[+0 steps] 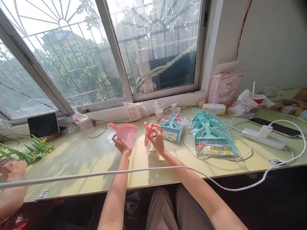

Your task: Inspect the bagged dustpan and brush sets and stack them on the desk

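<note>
My left hand [122, 145] is closed on a pink dustpan [128, 133], which is tilted up above the table with its looped handle to the upper left. To its right, my right hand [157, 139] grips a small pink hand brush [146, 134], seen nearly edge-on. A printed card shows beside the brush, partly hidden by my fingers. Dustpan and brush are apart. Right of my right hand lie a wrapped dustpan-and-brush set [172, 129] and a stack of wrapped teal sets [212, 139].
A white cable [153, 169] crosses in front of my forearms. At right are a power strip [263, 139] and a phone [274, 127]. Cups, a pink box [226, 88] and a tablet [43, 124] line the back. Another person's hand [14, 169] is by green stems at far left.
</note>
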`<state>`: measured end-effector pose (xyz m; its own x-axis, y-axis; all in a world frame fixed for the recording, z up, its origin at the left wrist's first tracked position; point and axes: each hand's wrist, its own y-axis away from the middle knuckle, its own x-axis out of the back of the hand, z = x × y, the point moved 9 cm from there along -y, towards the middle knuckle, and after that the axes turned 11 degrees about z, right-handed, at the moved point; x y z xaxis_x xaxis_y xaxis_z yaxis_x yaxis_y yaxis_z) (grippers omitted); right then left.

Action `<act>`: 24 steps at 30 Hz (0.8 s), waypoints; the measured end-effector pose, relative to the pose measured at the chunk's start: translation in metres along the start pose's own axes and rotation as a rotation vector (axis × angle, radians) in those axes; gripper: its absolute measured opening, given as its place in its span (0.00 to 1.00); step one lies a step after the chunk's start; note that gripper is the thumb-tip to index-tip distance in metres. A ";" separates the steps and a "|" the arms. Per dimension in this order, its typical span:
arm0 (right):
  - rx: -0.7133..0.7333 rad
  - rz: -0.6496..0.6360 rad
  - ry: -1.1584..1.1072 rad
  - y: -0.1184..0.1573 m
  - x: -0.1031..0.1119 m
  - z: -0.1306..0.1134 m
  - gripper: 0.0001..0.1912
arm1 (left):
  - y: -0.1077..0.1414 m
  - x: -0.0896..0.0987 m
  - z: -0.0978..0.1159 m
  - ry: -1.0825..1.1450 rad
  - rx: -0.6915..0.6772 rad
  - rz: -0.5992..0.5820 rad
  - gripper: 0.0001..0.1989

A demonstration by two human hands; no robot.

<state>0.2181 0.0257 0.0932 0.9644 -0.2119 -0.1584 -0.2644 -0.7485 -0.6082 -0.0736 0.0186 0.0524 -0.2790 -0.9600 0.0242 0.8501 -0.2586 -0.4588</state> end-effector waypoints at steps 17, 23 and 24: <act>0.145 -0.035 0.963 -0.018 0.017 0.012 0.09 | -0.008 -0.012 -0.031 -0.267 0.146 -0.081 0.12; 0.072 -0.127 1.133 -0.020 0.021 0.042 0.09 | -0.006 -0.009 -0.016 -0.353 0.024 -0.039 0.14; 0.081 -0.133 1.161 -0.020 0.021 0.045 0.09 | -0.005 -0.006 -0.012 -0.383 -0.006 -0.012 0.15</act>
<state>0.2442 0.0647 0.0668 0.3847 -0.6127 0.6903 -0.1203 -0.7748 -0.6207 -0.0817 0.0270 0.0436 -0.1008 -0.9276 0.3596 0.8446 -0.2708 -0.4618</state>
